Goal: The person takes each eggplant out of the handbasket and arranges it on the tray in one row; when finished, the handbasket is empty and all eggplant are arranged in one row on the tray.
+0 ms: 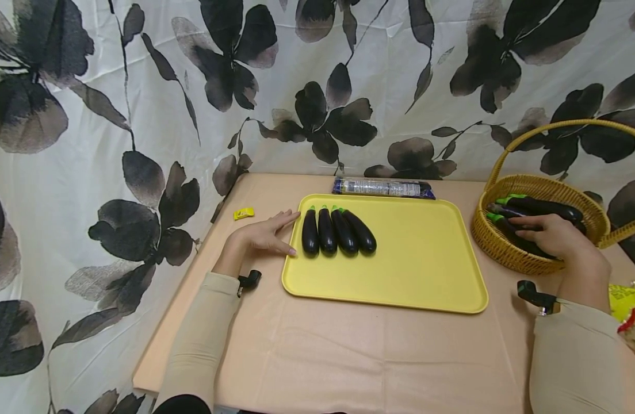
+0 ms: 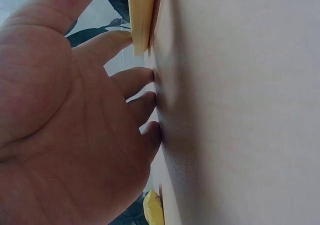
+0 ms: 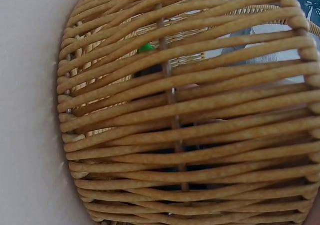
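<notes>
My left hand (image 1: 266,233) is spread at the left edge of a yellow tray (image 1: 400,270). Its thumb and index finger touch the tray rim, and the left wrist view shows the other fingertips against the tabletop. Several dark eggplants (image 1: 326,232) with green stem ends lie side by side on the tray's left part. My right hand (image 1: 566,236) reaches into a wicker basket (image 1: 509,261), its thumb and index finger on the eggplants (image 1: 542,206) there. I cannot tell whether it grips one. In the right wrist view, the basket weave (image 3: 190,120) mostly hides that hand.
Behind the tray lies a long clear-and-blue plastic package (image 1: 382,187). A small yellow packet (image 1: 243,213) sits left of the tray. The basket's tall handle (image 1: 571,122) arches over it. Yellow and red bags (image 1: 630,305) stand at the right edge, and a floral curtain (image 1: 317,86) hangs behind.
</notes>
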`<control>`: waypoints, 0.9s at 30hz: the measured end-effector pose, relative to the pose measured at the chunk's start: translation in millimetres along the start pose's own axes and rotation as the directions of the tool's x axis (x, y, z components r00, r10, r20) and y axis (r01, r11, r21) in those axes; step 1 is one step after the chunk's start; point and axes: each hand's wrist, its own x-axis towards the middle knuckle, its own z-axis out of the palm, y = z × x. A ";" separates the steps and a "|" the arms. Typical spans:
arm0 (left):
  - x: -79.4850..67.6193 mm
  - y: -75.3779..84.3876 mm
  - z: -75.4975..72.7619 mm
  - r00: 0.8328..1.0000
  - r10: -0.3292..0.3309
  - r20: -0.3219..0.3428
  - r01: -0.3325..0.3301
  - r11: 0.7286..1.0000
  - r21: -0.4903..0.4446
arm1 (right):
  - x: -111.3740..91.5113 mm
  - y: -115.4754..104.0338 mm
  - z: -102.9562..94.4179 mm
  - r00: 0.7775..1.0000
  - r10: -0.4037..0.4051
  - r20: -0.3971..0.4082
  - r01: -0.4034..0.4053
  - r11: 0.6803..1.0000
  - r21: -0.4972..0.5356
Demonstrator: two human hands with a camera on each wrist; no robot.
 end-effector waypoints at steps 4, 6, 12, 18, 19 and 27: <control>0.2 -0.2 1.1 1.000 0.002 0.003 -0.002 1.000 -0.007 | -1.5 -0.2 1.6 1.000 -0.014 -0.019 0.014 1.000 0.001; 0.2 -0.5 1.6 1.000 -0.001 0.005 0.001 1.000 -0.012 | -2.7 -0.4 2.8 0.999 -0.016 -0.030 0.016 1.000 0.018; 0.4 -0.8 2.1 1.000 -0.003 0.005 0.003 1.000 -0.013 | -6.4 -2.4 5.9 0.994 -0.036 -0.106 0.045 0.996 0.083; 0.5 -0.9 1.8 1.000 0.004 0.003 -0.004 1.000 0.001 | -10.2 -7.2 5.0 0.980 -0.039 -0.194 0.059 0.994 0.097; 0.4 -0.9 1.7 1.000 0.004 0.002 -0.004 1.000 0.005 | -10.3 -8.2 4.7 0.978 -0.040 -0.204 0.061 0.993 0.100; -0.2 0.1 0.9 1.000 -0.003 0.001 0.003 1.000 0.002 | -12.2 -21.7 3.2 0.962 -0.061 -0.265 0.095 0.989 0.117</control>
